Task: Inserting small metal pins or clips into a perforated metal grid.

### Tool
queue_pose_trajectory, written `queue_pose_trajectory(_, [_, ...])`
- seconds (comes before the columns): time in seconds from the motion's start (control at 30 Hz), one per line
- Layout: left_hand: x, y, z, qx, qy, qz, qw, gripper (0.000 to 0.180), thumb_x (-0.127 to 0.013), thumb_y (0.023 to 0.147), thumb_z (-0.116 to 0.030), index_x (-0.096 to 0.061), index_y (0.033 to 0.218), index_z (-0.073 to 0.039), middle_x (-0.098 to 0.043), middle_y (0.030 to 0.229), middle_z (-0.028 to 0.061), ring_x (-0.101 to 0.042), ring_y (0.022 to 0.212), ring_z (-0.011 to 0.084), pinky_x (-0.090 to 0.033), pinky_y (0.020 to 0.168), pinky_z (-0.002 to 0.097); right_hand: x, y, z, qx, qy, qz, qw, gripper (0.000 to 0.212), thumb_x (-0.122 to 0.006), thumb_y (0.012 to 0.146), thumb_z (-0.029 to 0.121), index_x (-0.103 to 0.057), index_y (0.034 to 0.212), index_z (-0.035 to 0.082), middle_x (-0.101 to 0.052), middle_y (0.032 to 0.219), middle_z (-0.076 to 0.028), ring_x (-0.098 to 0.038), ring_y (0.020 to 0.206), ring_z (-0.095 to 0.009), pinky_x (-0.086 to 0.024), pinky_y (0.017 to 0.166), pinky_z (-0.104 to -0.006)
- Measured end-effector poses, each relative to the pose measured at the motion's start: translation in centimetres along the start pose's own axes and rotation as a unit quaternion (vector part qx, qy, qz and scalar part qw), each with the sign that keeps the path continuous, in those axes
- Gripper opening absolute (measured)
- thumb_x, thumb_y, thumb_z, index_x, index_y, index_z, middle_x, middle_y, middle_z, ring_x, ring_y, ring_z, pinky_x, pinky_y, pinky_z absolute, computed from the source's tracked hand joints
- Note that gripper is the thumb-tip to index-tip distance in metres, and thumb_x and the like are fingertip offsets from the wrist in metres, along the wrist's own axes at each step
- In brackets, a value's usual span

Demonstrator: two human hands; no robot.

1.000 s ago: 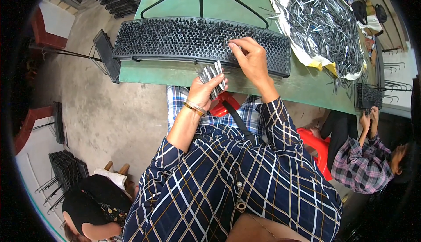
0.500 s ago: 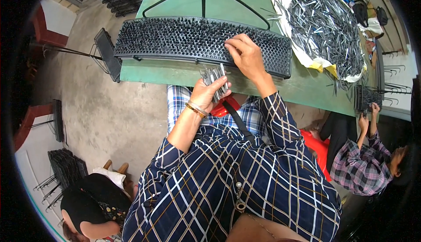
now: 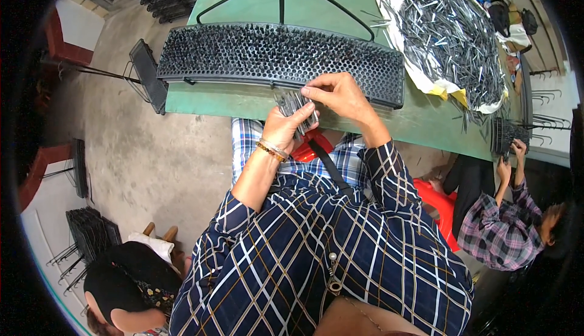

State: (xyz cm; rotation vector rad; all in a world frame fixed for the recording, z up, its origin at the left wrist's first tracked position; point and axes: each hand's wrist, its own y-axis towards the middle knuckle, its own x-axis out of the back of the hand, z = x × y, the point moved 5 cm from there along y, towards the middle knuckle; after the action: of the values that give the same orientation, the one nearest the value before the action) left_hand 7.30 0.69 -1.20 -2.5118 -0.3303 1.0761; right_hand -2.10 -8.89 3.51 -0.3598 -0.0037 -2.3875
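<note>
Long perforated black rack is set on the green table, just ahead of both hands, long axis running left-right, roughly crosswise to the forearms. Right hand is nearer, overlapping the rack's front edge in view. Bundle of slim grey strips is gripped in the left hand, short of that edge. Right fingertips are brought together at the bundle's upper end; whether a strip is pinched can't be told.
</note>
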Motion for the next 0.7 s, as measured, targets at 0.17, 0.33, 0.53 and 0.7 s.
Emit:
queue_pose_trajectory(0.17, [0.0,0.1,0.0,-0.005,0.01,0.003,1.0,0.016,-0.066,0.081,-0.006,-0.06,0.096,-0.003,-0.063,0.086,0.005,-0.062,0.075,0.0147,-0.056,0.061,0.0265,0.5,-0.2,-0.2,-0.035,0.011,-0.005,0.999,0.021,-0.069,0.079,0.019,-0.069,0.086,-0.001,-0.062,0.067,-0.001,-0.052,0.058,-0.005,-0.041,0.052,-0.0207])
queue_pose_trajectory(0.33, [-0.1,0.7,0.3,0.025,-0.036,-0.007,0.999,0.017,-0.063,0.084,-0.01,-0.059,0.099,-0.003,-0.062,0.086,0.0053,-0.062,0.076,0.0158,-0.056,0.064,0.0294,2.2,0.4,1.4,0.025,0.08,-0.131,0.988,0.019,-0.067,0.082,0.016,-0.066,0.092,0.0,-0.064,0.075,0.0,-0.053,0.06,-0.004,-0.041,0.051,-0.0185])
queue_pose_trajectory(0.53, [1.1,0.0,3.1,0.124,-0.084,0.046,0.988,0.019,-0.061,0.086,-0.012,-0.057,0.102,-0.003,-0.061,0.087,0.0063,-0.062,0.079,0.0164,-0.056,0.067,0.0297,0.5,3.1,2.5,0.236,-0.101,-0.263,0.93,0.016,-0.067,0.08,0.011,-0.066,0.093,0.002,-0.066,0.081,-0.005,-0.055,0.059,-0.006,-0.044,0.052,-0.0215])
queue_pose_trajectory(0.7, [0.7,-3.2,4.2,0.125,0.037,0.076,0.989,0.022,-0.061,0.086,-0.012,-0.056,0.105,-0.002,-0.06,0.088,0.0053,-0.06,0.08,0.0151,-0.055,0.068,0.0283,0.7,3.3,2.2,0.263,-0.16,-0.269,0.913,0.015,-0.066,0.08,0.01,-0.065,0.092,0.002,-0.066,0.084,-0.007,-0.057,0.057,-0.01,-0.045,0.052,-0.0229])
